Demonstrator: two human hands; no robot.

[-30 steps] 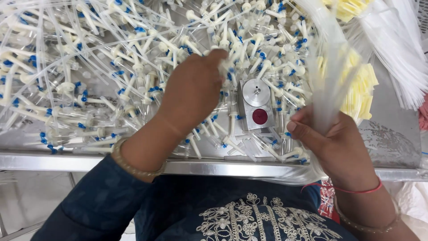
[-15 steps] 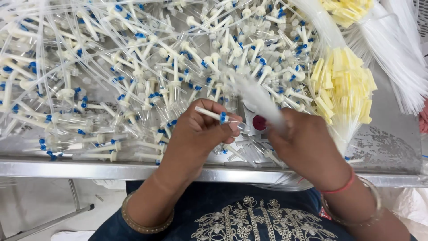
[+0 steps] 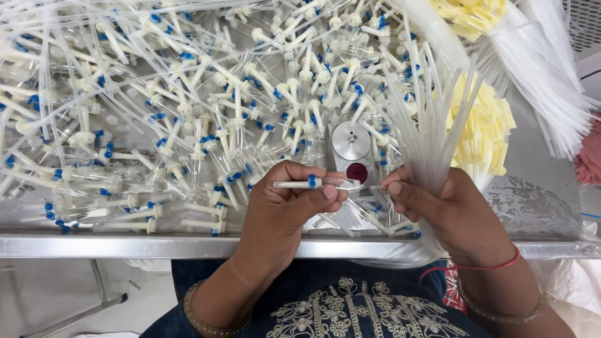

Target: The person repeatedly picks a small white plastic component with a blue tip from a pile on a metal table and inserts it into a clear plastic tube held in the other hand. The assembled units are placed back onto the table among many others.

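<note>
While the left hand (image 3: 285, 206) pinches a white plastic spike piece with a blue ring (image 3: 299, 184) level above the steel tray's front edge (image 3: 125, 245), its tip faces right; the right hand (image 3: 447, 216) clasps a fanned bundle of clear thin tubes (image 3: 426, 134) upright, close beside.

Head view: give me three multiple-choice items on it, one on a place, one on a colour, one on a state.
1. Where is the round metal disc?
A. beyond the hands
B. on the floor
C. in the right hand

2. What colour are the caps on the white parts?
A. green
B. blue
C. black

3. What is the right hand doing?
A. lying flat, empty
B. gripping a bunch of clear tubes
C. holding scissors

A: the disc sits on the table past the fingertips.
B: the caps are blue.
B: fingers are closed round the bunch.
</note>
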